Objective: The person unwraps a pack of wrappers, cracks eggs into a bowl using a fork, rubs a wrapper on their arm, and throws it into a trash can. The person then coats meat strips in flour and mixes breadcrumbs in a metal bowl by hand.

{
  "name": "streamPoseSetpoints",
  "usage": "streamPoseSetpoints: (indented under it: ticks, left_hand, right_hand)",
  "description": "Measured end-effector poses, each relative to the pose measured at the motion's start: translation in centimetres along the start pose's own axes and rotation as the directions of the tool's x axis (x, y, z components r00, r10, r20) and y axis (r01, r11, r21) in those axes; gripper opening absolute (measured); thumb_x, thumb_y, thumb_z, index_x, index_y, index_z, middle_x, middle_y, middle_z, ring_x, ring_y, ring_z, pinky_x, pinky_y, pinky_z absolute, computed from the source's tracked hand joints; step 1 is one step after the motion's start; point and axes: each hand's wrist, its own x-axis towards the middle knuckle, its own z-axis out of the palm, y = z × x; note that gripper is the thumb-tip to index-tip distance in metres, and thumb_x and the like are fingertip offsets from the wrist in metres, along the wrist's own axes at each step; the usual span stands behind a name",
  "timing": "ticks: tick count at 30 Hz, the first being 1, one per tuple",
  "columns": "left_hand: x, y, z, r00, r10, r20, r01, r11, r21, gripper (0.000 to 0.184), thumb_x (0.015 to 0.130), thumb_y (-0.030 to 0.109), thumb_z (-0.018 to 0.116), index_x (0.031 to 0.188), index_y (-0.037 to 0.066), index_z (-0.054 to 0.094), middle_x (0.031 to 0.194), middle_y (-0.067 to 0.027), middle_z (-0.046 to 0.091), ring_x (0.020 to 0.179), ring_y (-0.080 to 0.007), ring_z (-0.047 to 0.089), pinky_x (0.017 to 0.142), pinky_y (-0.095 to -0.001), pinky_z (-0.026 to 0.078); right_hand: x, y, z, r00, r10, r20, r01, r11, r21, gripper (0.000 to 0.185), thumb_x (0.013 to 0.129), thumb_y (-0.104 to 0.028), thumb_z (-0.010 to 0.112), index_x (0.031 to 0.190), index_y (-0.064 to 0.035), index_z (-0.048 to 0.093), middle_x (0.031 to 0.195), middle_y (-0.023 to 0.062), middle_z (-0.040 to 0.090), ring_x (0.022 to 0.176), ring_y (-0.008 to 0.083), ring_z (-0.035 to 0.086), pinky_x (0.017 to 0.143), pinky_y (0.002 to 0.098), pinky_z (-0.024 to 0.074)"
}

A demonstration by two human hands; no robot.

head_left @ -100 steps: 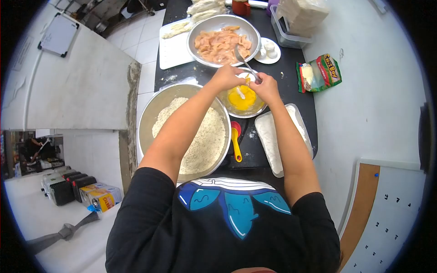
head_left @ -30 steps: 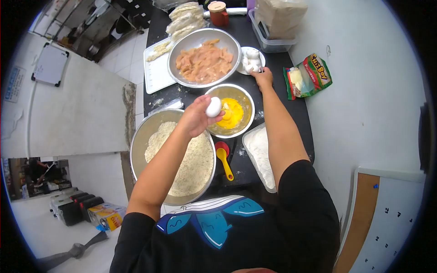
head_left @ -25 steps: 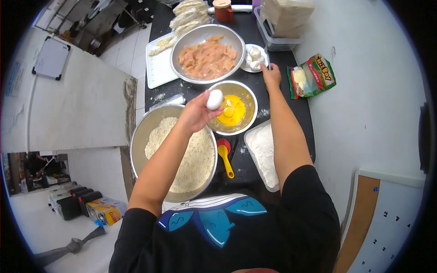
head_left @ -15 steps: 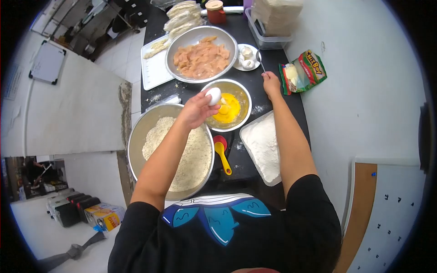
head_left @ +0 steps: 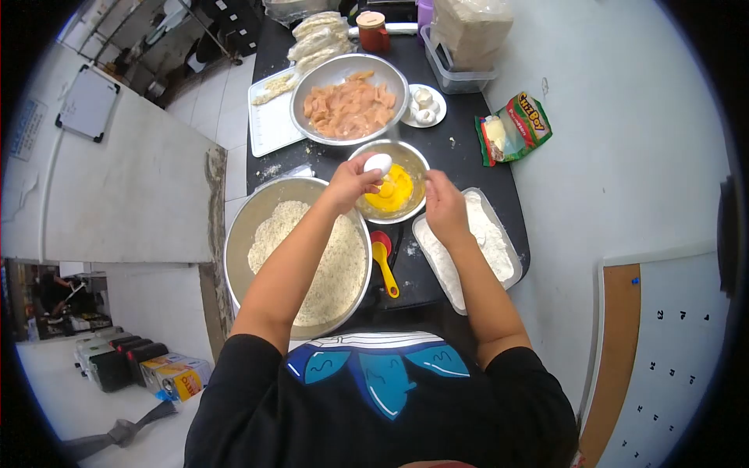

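My left hand (head_left: pixel 353 183) grips a white egg (head_left: pixel 378 163) above a steel bowl (head_left: pixel 424 160). Yellow beaten egg and whole yolk (head_left: pixel 390 189) lie in that bowl. Closed fingers show on my right hand (head_left: pixel 446 207), at the bowl's right rim; the spoon seen in it earlier is hardly visible now, smeared or hidden. Under my left forearm stands a large bowl (head_left: pixel 236 226) of pale, speckled flour mix (head_left: pixel 312 265). Below my right hand is a tray (head_left: pixel 511 257) of white flour (head_left: pixel 488 242).
Raw meat pieces (head_left: pixel 351 108) fill a steel bowl (head_left: pixel 299 117) at the back. Beside it are a plate (head_left: pixel 438 117) with eggshells and a white board (head_left: pixel 269 132). Yellow and red scoops (head_left: pixel 385 269) lie between bowl and tray. A green packet (head_left: pixel 519 129) leans by the right wall.
My right hand has swung from beside the eggshell plate down and left to the egg bowl's rim. The egg in my left hand has shifted slightly right in view.
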Motion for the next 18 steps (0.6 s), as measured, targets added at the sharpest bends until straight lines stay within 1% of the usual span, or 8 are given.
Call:
streamPoseSetpoints:
  ticks: [1, 2, 3, 5, 9, 13, 16, 18]
  left_hand:
    - [-0.1, -0.1, 0.1, 1.0, 0.013, -0.017, -0.013, 1.0, 0.027, 0.042, 0.082, 0.01, 0.062, 0.122, 0.004, 0.051, 0.097, -0.003, 0.061, 0.076, -0.0086, 0.057, 0.063, -0.0216, 0.049]
    - [-0.1, -0.1, 0.2, 1.0, 0.018, -0.025, -0.017, 0.999, 0.028, 0.042, 0.082, 0.01, 0.062, 0.122, 0.005, 0.051, 0.097, -0.0029, 0.061, 0.075, -0.0085, 0.057, 0.064, -0.0218, 0.049]
    - [0.1, 0.0, 0.4, 0.999, 0.025, -0.029, -0.025, 0.999, 0.029, 0.042, 0.082, 0.009, 0.062, 0.122, 0.005, 0.051, 0.097, -0.0028, 0.061, 0.075, -0.0085, 0.057, 0.064, -0.0219, 0.049]
    - [0.4, -0.3, 0.8, 1.0, 0.021, -0.021, -0.02, 0.999, 0.035, 0.042, 0.082, 0.009, 0.062, 0.122, 0.005, 0.051, 0.097, -0.0028, 0.061, 0.074, -0.0084, 0.057, 0.064, -0.0223, 0.049]
    - [0.9, -0.8, 0.5, 1.0, 0.025, -0.011, -0.024, 0.996, 0.081, 0.042, 0.081, 0.007, 0.062, 0.122, 0.005, 0.051, 0.096, -0.004, 0.061, 0.073, -0.009, 0.057, 0.065, -0.0222, 0.049]
    - [1.7, -0.7, 0.5, 0.997, 0.081, -0.005, -0.079, 0.982, 0.172, 0.044, 0.08, 0.006, 0.063, 0.122, 0.004, 0.05, 0.097, -0.0058, 0.061, 0.075, -0.0103, 0.058, 0.065, -0.0228, 0.049]
    - [1.3, -0.4, 0.8, 0.995, 0.098, 0.026, -0.101, 0.959, 0.263, 0.045, 0.08, 0.006, 0.063, 0.123, 0.003, 0.048, 0.1, -0.0064, 0.06, 0.08, -0.0117, 0.058, 0.067, -0.0245, 0.049]
    - [1.3, -0.2, 0.9, 0.993, 0.094, 0.075, -0.113, 0.943, 0.313, 0.048, 0.079, 0.005, 0.062, 0.124, 0.003, 0.047, 0.103, -0.0065, 0.06, 0.084, -0.0125, 0.057, 0.071, -0.0266, 0.05]
  right_hand:
    - [0.2, -1.4, -0.8, 0.995, -0.037, -0.095, 0.042, 0.998, 0.045, 0.015, 0.087, -0.006, 0.048, 0.1, -0.003, 0.053, 0.09, 0.0192, 0.061, 0.083, 0.0364, 0.06, 0.069, 0.04, 0.0474]
    - [0.1, -2.5, -1.2, 0.985, 0.002, -0.172, 0.018, 0.994, 0.111, 0.016, 0.086, -0.008, 0.048, 0.101, -0.0044, 0.054, 0.091, 0.0188, 0.061, 0.084, 0.0374, 0.059, 0.068, 0.0424, 0.0474]
    - [-0.1, -1.6, -0.9, 0.999, 0.047, -0.021, -0.047, 0.999, 0.0, 0.015, 0.087, -0.01, 0.047, 0.1, -0.0055, 0.053, 0.089, 0.0193, 0.061, 0.083, 0.0379, 0.058, 0.068, 0.044, 0.0461]
    - [-1.0, 1.9, 0.9, 0.949, 0.186, 0.255, -0.123, 0.962, -0.245, 0.014, 0.087, -0.013, 0.045, 0.098, -0.0076, 0.052, 0.084, 0.0202, 0.06, 0.083, 0.039, 0.057, 0.068, 0.0472, 0.0434]
    - [-1.6, 2.8, 1.8, 0.957, 0.207, 0.204, -0.17, 0.968, -0.185, 0.016, 0.086, -0.013, 0.047, 0.1, -0.0076, 0.051, 0.081, 0.0214, 0.059, 0.079, 0.0397, 0.057, 0.065, 0.0498, 0.0423]
    - [0.6, 3.1, 1.9, 0.959, 0.245, 0.143, -0.253, 0.967, 0.038, 0.02, 0.083, -0.019, 0.054, 0.096, -0.0054, 0.06, 0.078, 0.021, 0.062, 0.078, 0.0384, 0.06, 0.065, 0.044, 0.0468]
    - [3.3, 3.1, 2.6, 0.944, 0.284, 0.169, -0.296, 0.954, 0.054, 0.028, 0.078, -0.025, 0.063, 0.093, -0.0023, 0.064, 0.076, 0.0158, 0.064, 0.069, 0.0247, 0.064, 0.063, 0.0328, 0.0471]
    - [4.9, 4.2, 3.4, 0.9, 0.345, 0.268, -0.37, 0.928, 0.05, 0.032, 0.073, -0.029, 0.066, 0.092, -0.0024, 0.066, 0.077, 0.0133, 0.065, 0.069, 0.0212, 0.063, 0.064, 0.0316, 0.0474]
